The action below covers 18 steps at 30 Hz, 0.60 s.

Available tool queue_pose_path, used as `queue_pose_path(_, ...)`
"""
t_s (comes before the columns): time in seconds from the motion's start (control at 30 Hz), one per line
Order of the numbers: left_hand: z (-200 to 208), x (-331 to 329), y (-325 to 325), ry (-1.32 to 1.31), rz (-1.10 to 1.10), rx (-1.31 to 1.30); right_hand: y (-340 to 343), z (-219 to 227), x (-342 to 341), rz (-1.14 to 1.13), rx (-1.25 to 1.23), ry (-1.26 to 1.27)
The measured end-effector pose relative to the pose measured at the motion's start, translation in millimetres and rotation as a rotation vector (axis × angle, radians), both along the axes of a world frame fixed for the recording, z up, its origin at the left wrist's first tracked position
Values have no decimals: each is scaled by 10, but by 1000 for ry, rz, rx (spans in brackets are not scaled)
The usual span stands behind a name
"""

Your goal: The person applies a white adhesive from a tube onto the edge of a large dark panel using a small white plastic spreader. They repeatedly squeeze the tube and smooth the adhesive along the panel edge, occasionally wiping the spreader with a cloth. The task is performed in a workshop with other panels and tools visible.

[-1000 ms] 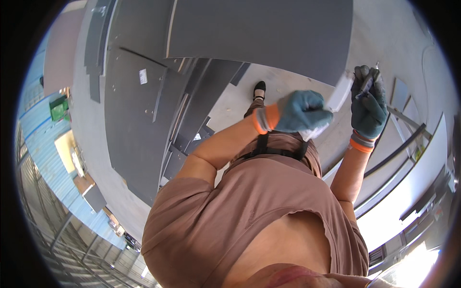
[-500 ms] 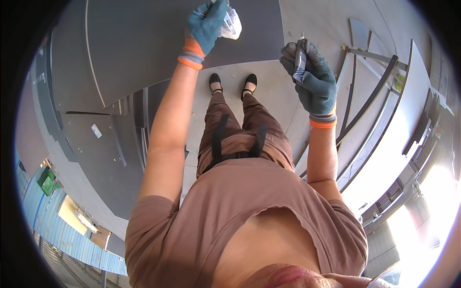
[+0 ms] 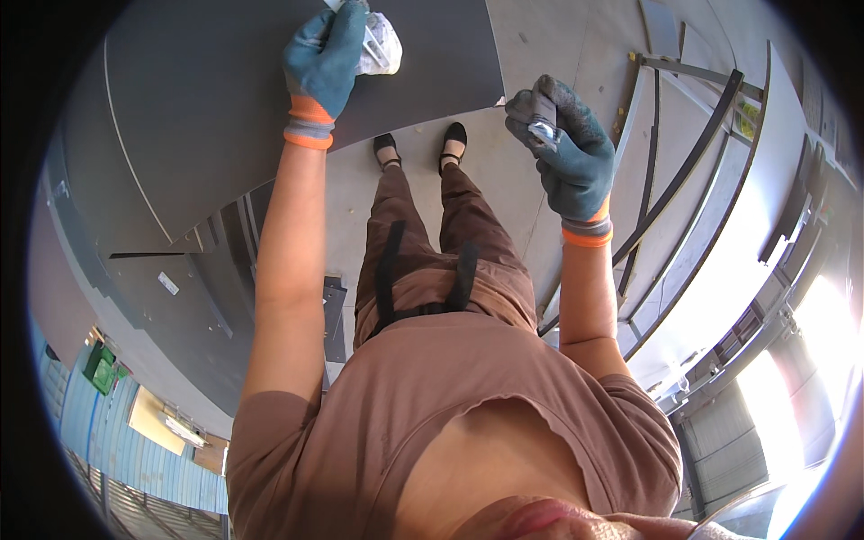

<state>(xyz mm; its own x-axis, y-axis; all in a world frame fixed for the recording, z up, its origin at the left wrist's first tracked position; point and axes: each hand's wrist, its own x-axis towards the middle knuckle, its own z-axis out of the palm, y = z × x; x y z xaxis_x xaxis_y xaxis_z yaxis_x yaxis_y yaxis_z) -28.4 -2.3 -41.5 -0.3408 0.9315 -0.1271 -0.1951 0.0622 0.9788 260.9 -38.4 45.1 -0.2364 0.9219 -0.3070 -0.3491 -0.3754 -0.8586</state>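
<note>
Green container, yellowish board, blue corrugated wall, dark slanting bar beside a white panel

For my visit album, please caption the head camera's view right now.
A gloved left hand holds a white item over a dark panel; the gloved right hand grips a small grey object.

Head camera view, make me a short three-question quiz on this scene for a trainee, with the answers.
1. Multiple choice: what colour is the large panel behind the left hand in the picture? a) orange; b) dark grey; c) green.
2. True or false: the right hand is bare.
3. Fill in the blank: the white bundle is in the person's ____ hand.

Key: 1 b; 2 false, it wears a blue-green glove; 3 left.
</note>
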Motion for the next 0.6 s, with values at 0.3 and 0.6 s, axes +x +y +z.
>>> queue_pose_path(0.3,35,-22,-37,-2,-5,7,-15,-64,-51,-219,-10,-337)
queue_pose_path(0.6,64,3,-49,7,6,27,-49,-216,47,-182,-4,-386)
